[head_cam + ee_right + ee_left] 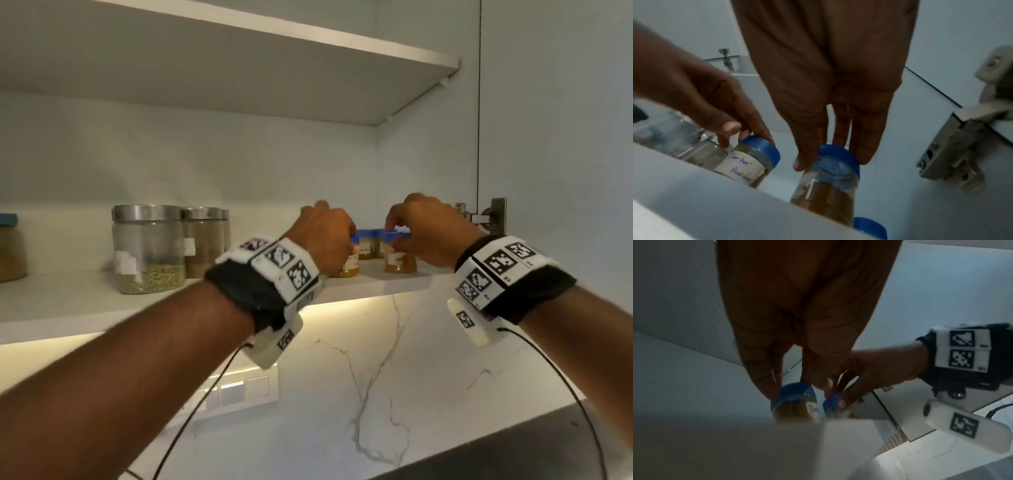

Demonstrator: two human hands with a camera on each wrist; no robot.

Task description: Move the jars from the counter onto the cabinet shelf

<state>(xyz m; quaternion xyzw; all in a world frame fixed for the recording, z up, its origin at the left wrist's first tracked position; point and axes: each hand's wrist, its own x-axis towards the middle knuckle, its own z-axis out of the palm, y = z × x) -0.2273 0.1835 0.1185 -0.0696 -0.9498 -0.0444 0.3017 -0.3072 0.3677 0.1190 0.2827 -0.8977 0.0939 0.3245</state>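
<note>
You had both hands up at the shelf (376,284) — left hand (322,236) pinching the lid of the labelled jar (748,164), right hand (431,233) with fingers curled round the lid of the plain jar (828,183). Both jars sat near the shelf's front edge, just beside each other. Letting go carelessly could have tipped one off that edge — or knocked the jars behind.
</note>
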